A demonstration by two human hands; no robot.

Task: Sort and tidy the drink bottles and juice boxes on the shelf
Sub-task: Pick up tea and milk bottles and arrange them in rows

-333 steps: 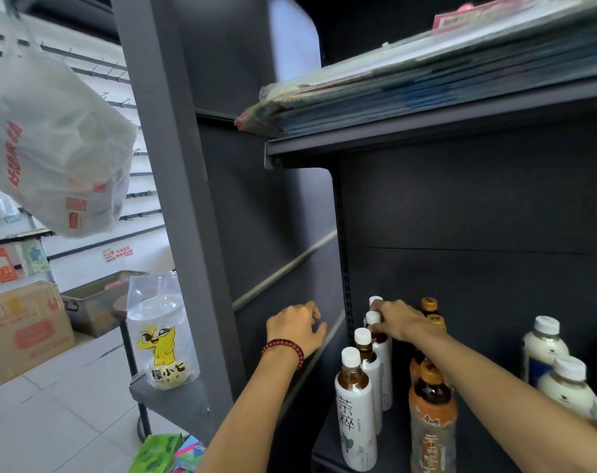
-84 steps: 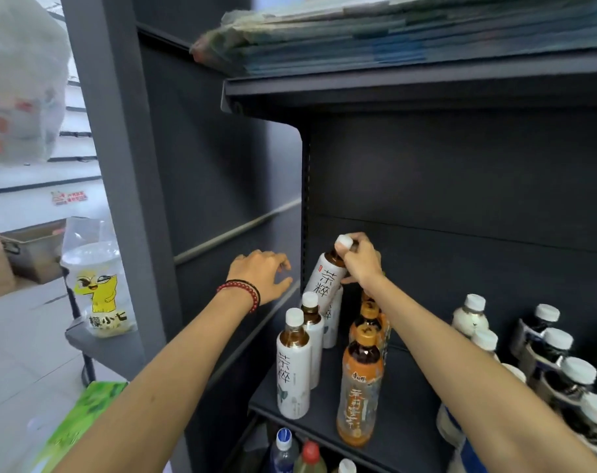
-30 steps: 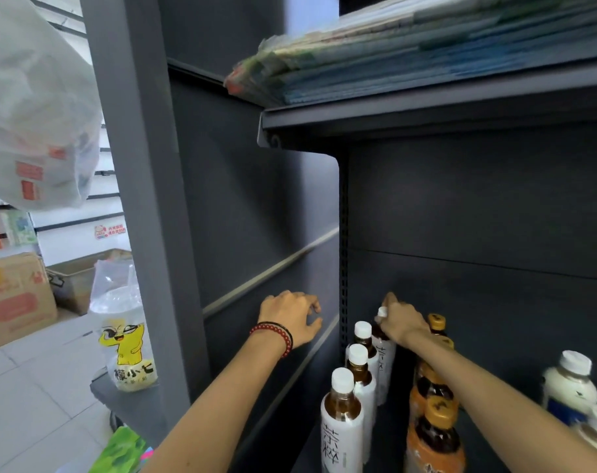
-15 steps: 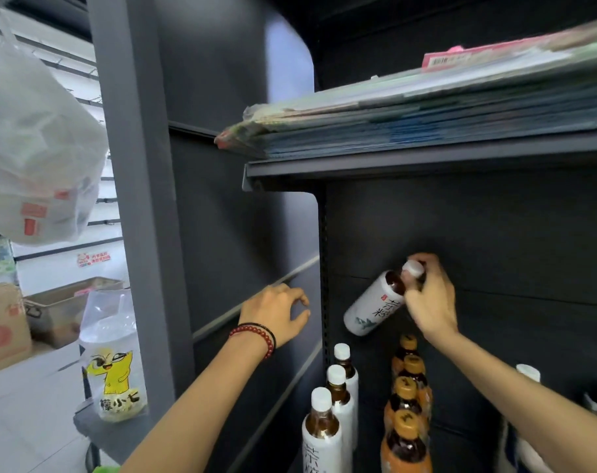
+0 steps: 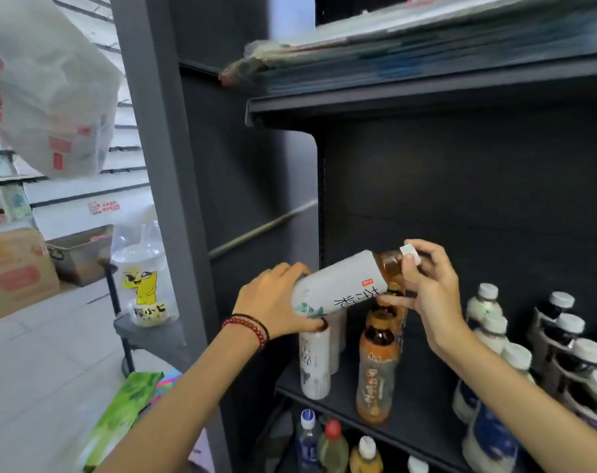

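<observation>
white-sleeved tea bottle with a white cap [image 5: 341, 288] lies almost level in the air, just above the front of the dark metal shelf [image 5: 419, 414]. its base points into the left hand [image 5: 273, 302], fingers curled round it; its cap end sits in the right hand [image 5: 433, 295], pinching the neck. below stand two matching white-sleeved bottles [image 5: 314, 363] and at least two orange-labelled amber bottles [image 5: 377, 370]; it likely needs uprighting first.

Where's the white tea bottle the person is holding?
The white tea bottle is off the shelf, tilted almost sideways mid-frame in the head view, left hand gripping its base, right hand at its neck, just above the orange-labelled bottles.
</observation>
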